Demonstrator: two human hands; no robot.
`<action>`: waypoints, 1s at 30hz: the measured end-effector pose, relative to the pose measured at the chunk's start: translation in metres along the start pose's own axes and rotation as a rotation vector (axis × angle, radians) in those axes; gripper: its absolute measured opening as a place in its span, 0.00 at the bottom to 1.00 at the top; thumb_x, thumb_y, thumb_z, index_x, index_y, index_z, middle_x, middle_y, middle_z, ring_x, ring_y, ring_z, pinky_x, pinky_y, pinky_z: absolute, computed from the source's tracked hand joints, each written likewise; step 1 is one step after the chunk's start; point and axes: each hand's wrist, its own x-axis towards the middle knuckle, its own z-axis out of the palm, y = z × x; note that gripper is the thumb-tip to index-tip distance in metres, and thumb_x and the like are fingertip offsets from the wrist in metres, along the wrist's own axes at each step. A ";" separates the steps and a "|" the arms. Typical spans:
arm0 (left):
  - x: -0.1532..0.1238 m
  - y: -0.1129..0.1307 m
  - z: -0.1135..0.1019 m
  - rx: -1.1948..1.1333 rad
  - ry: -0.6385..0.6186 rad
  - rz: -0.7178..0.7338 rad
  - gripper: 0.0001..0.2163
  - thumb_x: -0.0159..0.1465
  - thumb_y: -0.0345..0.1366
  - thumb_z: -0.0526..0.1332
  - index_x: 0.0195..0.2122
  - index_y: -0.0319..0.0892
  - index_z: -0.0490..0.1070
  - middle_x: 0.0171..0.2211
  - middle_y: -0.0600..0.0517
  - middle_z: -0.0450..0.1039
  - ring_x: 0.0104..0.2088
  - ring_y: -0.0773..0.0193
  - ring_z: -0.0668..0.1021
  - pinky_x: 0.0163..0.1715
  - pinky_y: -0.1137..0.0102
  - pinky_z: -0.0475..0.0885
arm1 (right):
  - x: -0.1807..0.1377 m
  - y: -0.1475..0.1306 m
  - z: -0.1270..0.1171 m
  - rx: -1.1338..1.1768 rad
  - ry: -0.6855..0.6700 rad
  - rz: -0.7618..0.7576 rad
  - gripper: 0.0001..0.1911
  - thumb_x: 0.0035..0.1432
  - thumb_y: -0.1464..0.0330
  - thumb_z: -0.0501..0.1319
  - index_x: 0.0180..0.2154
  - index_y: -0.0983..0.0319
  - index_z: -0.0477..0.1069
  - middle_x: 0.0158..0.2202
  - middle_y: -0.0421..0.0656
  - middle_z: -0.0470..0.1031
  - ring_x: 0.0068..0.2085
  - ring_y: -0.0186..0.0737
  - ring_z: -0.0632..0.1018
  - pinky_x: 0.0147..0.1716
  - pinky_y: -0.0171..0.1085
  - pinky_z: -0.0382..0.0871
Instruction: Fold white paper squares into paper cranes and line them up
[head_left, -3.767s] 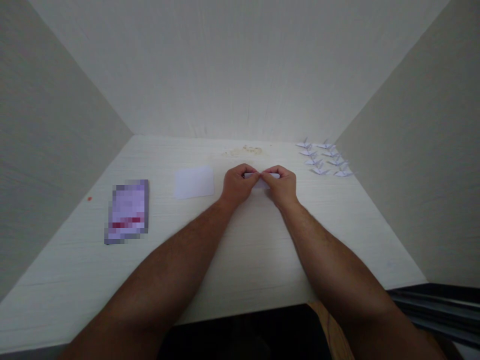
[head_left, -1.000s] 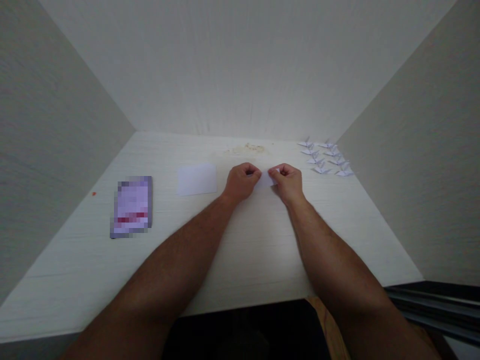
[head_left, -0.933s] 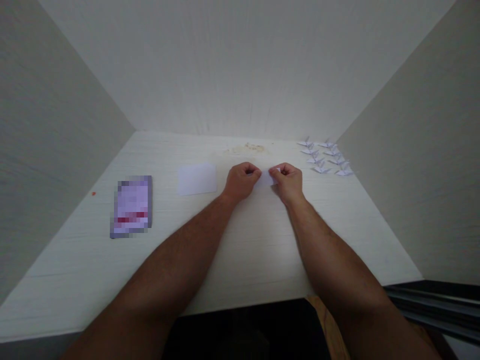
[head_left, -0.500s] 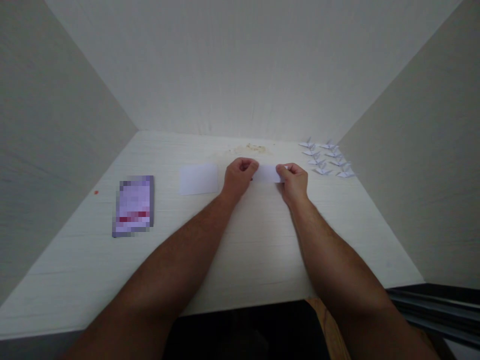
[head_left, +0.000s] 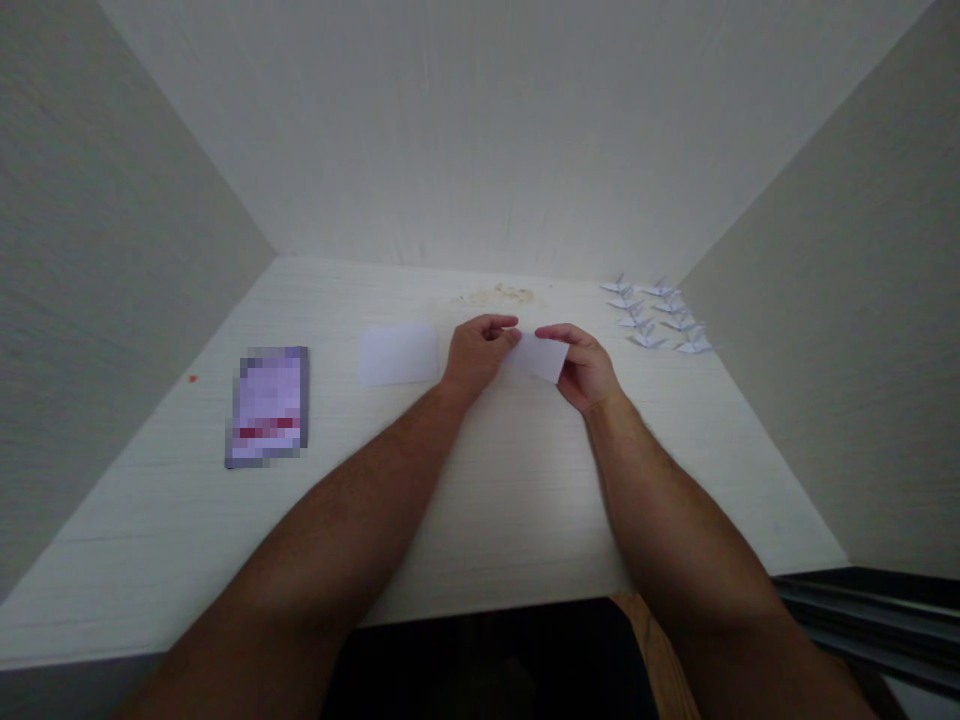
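Near the middle of the table I hold a small white piece of paper (head_left: 538, 355). My left hand (head_left: 480, 352) pinches its left end between thumb and fingers. My right hand (head_left: 589, 368) is at the right end, its fingers loosely apart. One finger reaches along the top edge, and others pass behind the paper; its thumb is largely hidden. The paper tilts, its lower right corner pointing down. To the left of my left hand lies a flat white sheet of paper (head_left: 397, 355).
Several folded white paper cranes (head_left: 660, 315) stand in two rows at the back right. A purple, pixelated flat item (head_left: 270, 405) lies at left, with a small red speck (head_left: 193, 379) beside it. Walls (head_left: 480, 130) enclose the table (head_left: 517, 500) at the back and sides.
My right hand has loosened its pinch and turned, its fingers now more extended. The paper's right end has tilted downward. My left hand keeps hold at about the same place.
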 end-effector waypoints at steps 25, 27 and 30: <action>0.005 -0.003 -0.001 0.017 0.021 0.027 0.09 0.56 0.40 0.67 0.34 0.40 0.77 0.29 0.51 0.77 0.29 0.66 0.75 0.31 0.70 0.70 | 0.003 0.010 -0.003 -0.197 -0.167 -0.037 0.18 0.46 0.57 0.73 0.31 0.58 0.70 0.25 0.32 0.71 0.24 0.30 0.72 0.25 0.33 0.69; 0.005 -0.004 -0.001 -0.006 -0.007 0.021 0.08 0.56 0.38 0.67 0.34 0.40 0.78 0.29 0.51 0.78 0.29 0.66 0.76 0.31 0.70 0.70 | 0.004 0.012 -0.001 -0.210 -0.128 -0.044 0.17 0.46 0.57 0.73 0.32 0.58 0.70 0.27 0.33 0.72 0.25 0.30 0.72 0.25 0.33 0.70; 0.005 -0.005 -0.001 -0.056 -0.037 0.013 0.08 0.55 0.36 0.66 0.35 0.40 0.78 0.29 0.51 0.78 0.28 0.66 0.76 0.30 0.70 0.71 | 0.005 0.015 0.001 -0.217 -0.061 -0.078 0.16 0.46 0.57 0.72 0.31 0.58 0.70 0.28 0.34 0.73 0.25 0.30 0.71 0.23 0.32 0.68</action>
